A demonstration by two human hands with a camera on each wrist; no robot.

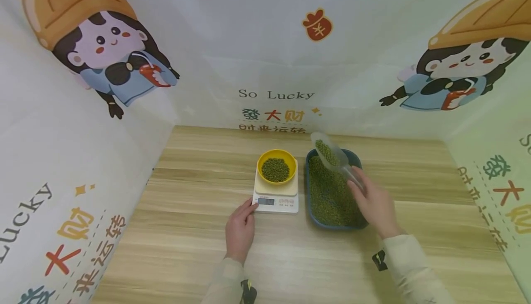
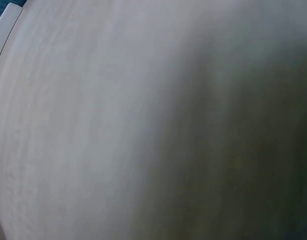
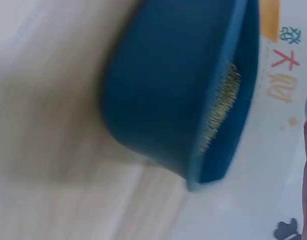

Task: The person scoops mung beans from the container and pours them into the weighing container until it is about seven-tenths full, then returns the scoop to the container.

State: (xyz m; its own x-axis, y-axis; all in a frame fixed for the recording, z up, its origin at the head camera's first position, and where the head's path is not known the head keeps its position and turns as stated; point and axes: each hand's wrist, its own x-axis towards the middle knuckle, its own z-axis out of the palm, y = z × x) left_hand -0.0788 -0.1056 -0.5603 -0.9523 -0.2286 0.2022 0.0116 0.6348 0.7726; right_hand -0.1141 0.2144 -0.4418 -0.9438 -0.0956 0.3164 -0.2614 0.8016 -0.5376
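My right hand grips the handle of a clear scoop above the blue tub. Green mung beans lie in the scoop's bowl, and more beans fill the tub. To the tub's left stands a white kitchen scale bearing a yellow bowl with mung beans in it. The scale's front left corner is held by my left hand, thumb and fingers at its edge. In the right wrist view, the tub shows from its side, with part of my hand at the right edge.
A wood-grain table carries everything. White printed cloth with cartoon figures rises behind it and on both sides. The left wrist view is mostly blurred tabletop, with a white edge of the scale at upper left.
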